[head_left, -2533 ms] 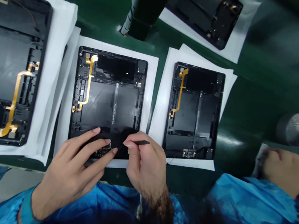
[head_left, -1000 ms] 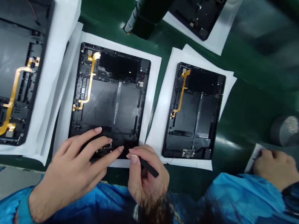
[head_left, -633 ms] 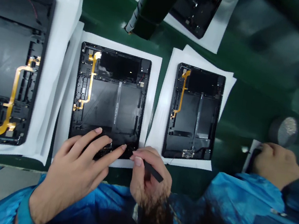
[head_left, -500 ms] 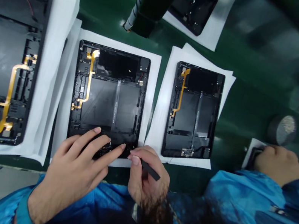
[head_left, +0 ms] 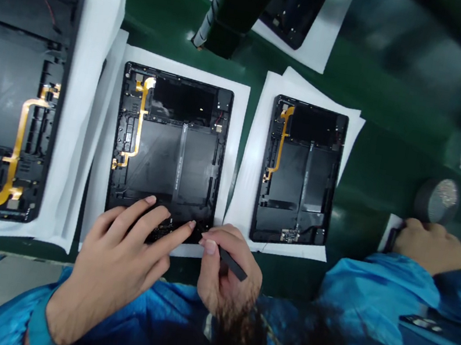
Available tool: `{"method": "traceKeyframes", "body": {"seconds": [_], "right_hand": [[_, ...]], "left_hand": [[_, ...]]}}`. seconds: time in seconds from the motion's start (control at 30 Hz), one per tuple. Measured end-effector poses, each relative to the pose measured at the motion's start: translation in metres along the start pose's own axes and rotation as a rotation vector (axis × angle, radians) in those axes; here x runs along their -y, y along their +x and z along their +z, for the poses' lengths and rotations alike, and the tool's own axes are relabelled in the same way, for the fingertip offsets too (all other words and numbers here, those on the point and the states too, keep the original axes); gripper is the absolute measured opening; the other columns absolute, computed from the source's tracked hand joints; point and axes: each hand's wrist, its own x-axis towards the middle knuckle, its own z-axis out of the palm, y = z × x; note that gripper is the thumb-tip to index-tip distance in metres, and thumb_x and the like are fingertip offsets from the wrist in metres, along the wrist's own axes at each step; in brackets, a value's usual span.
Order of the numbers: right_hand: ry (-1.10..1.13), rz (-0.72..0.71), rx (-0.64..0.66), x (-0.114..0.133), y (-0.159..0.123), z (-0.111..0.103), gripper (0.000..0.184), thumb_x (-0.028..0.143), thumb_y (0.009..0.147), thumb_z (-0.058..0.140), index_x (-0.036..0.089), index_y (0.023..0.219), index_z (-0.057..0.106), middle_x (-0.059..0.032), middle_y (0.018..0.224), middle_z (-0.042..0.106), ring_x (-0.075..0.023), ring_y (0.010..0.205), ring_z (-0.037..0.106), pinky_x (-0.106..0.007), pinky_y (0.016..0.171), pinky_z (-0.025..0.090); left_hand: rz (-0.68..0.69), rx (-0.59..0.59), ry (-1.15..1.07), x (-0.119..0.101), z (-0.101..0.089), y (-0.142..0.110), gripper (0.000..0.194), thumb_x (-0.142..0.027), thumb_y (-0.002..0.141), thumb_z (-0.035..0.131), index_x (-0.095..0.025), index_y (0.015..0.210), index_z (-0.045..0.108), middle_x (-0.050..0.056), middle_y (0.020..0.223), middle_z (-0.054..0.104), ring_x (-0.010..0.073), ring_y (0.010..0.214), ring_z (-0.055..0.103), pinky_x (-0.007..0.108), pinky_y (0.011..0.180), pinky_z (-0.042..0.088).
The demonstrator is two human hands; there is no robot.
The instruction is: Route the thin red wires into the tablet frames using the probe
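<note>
An opened black tablet housing (head_left: 168, 144) with a yellow flex cable lies on a white sheet (head_left: 104, 134) in front of me. My left hand (head_left: 118, 260) rests on its near edge, fingers spread and pressing around a small circuit board there. My right hand (head_left: 227, 272) is closed in a pinch on a thin black tool (head_left: 232, 263), whose tip meets the housing's near right corner.
A second opened housing (head_left: 300, 172) lies to the right, a larger one (head_left: 7, 94) to the left, another (head_left: 294, 1) at the back, all on a green belt (head_left: 382, 162). A dark post (head_left: 235, 2) hangs overhead. A co-worker's hand (head_left: 432, 247) works at far right beside a grey cylinder (head_left: 436, 200).
My right hand has tilted the black tool from pointing up-right to lying low toward the right, tip at the housing's near edge. My left hand has barely moved. The co-worker's hand shifted slightly.
</note>
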Motion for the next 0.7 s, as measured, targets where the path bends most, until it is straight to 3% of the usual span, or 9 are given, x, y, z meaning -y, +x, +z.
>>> {"method": "traceKeyframes", "body": {"seconds": [0.13,0.27,0.4,0.57,0.7], "right_hand": [[-0.024,-0.010,0.042,0.001,0.001,-0.001,0.023,0.006,0.087,0.057,0.024,0.100,0.062,-0.0012,0.086,0.070,-0.0167,0.076,0.070,-0.032,0.065,0.062],[-0.049,-0.029,0.054,0.003,0.003,-0.001,0.023,0.006,0.089,0.057,0.025,0.101,0.062,-0.0009,0.085,0.070,-0.0167,0.074,0.069,-0.032,0.062,0.060],[-0.047,-0.023,0.035,0.003,0.004,0.000,0.022,0.007,0.090,0.057,0.025,0.101,0.062,-0.0008,0.085,0.070,-0.0164,0.074,0.069,-0.031,0.062,0.060],[-0.037,0.003,0.037,0.002,0.003,-0.001,0.020,0.008,0.090,0.056,0.024,0.099,0.063,-0.0001,0.085,0.070,-0.0147,0.075,0.069,-0.029,0.064,0.060],[-0.022,0.008,0.036,0.001,0.003,-0.001,0.021,0.008,0.091,0.056,0.024,0.101,0.063,0.0004,0.085,0.070,-0.0137,0.075,0.069,-0.028,0.065,0.060]], "left_hand": [[-0.012,0.001,-0.037,0.001,0.002,-0.002,0.038,-0.037,0.111,0.033,-0.049,0.138,0.058,-0.010,0.131,0.058,0.0192,0.131,0.055,0.041,0.084,0.060],[0.039,0.018,-0.118,0.008,0.006,-0.009,0.040,-0.038,0.111,0.031,-0.045,0.142,0.056,-0.006,0.138,0.053,0.0240,0.144,0.044,0.052,0.087,0.062],[0.074,-0.022,-0.187,0.015,0.005,-0.015,0.035,-0.034,0.111,0.035,-0.041,0.137,0.058,-0.009,0.143,0.048,0.0224,0.143,0.046,0.050,0.080,0.062],[0.068,0.005,-0.210,0.016,0.001,-0.019,0.035,-0.037,0.113,0.033,-0.043,0.139,0.056,-0.010,0.145,0.046,0.0230,0.144,0.045,0.050,0.085,0.062],[0.069,-0.019,-0.194,0.014,0.001,-0.016,0.032,-0.035,0.113,0.036,-0.041,0.129,0.063,-0.011,0.145,0.046,0.0218,0.142,0.046,0.047,0.081,0.064]]}}
